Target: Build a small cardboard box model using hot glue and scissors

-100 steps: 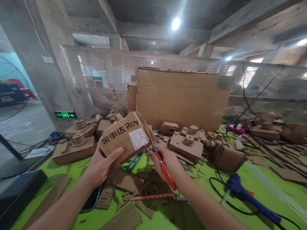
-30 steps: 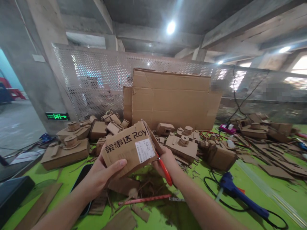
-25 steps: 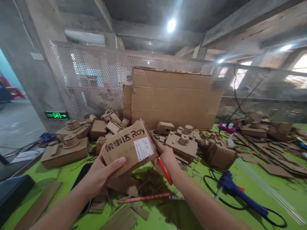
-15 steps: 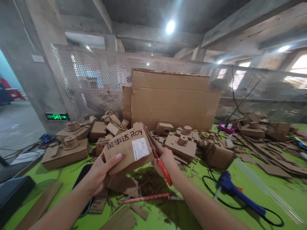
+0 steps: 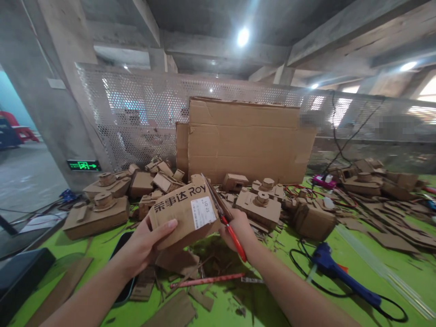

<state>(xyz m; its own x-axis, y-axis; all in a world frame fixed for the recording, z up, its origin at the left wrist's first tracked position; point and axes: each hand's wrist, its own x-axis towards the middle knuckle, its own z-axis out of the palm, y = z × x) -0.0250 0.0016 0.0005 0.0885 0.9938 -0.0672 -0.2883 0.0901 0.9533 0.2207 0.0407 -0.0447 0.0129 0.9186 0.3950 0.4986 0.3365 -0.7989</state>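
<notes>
A printed cardboard piece (image 5: 177, 222) with a white label is held up over the table. My left hand (image 5: 151, 240) grips its left side, thumb on the printed face and the other fingers behind it. Red-handled scissors (image 5: 235, 238) are in my right hand (image 5: 240, 229), with their blades along the right edge of the cardboard. Whether the blades are fully closed is hard to tell. Part of the right hand's fingers is hidden behind the scissors and cardboard.
Cardboard models (image 5: 95, 218) stand at the left and behind the hands. A blue glue gun (image 5: 344, 274) with a cable lies at the right. A phone (image 5: 124, 290), a pink pencil-like stick (image 5: 211, 279) and scraps lie near the front. A large cardboard sheet (image 5: 245, 141) stands behind.
The whole view has shifted slightly, so everything appears a little further right. Both hands keep their hold on the cardboard and scissors, with hardly any other visible change.
</notes>
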